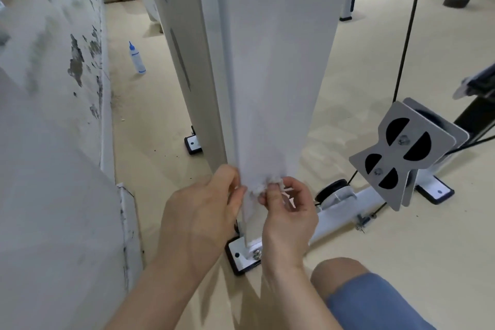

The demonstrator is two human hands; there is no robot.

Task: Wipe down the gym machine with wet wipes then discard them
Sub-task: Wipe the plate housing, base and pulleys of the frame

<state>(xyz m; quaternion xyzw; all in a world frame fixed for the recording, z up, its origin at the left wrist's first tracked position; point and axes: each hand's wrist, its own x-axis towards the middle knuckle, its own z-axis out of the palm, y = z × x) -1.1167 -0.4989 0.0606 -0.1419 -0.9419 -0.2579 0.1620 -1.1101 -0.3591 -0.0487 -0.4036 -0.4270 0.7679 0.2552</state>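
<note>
head view: looks down along a tall white metal upright post [270, 83] of the gym machine to a pale beige floor [345, 80]. low on the post's front face, a small crumpled white wet wipe [262, 185], pressed against the metal just above the base. right hand [288, 213] grasping the wipe, thumb and forefinger pinched on its right side, other fingers loosely curled behind. left hand [203, 209] grasping too, fingers curled at the post's left edge with the tips closed on the wipe's left end. both hands nearly touching across the wipe. under them, a white foot plate with black rubber edging [239, 253], bolted, flat on the floor. right of the post, a grey metal pulley bracket with black cut-outs [385, 154], tilted, with a thin black cable [408, 35] running up from it. lower right, a bare knee above a blue shorts leg [375, 303]. left, a grey-white wall with flaking paint [51, 67]. further back on the floor near the wall, a small clear squeeze bottle with a blue cap [136, 58], upright, well apart from the hands. more white machines far off at top right, blurred.
</note>
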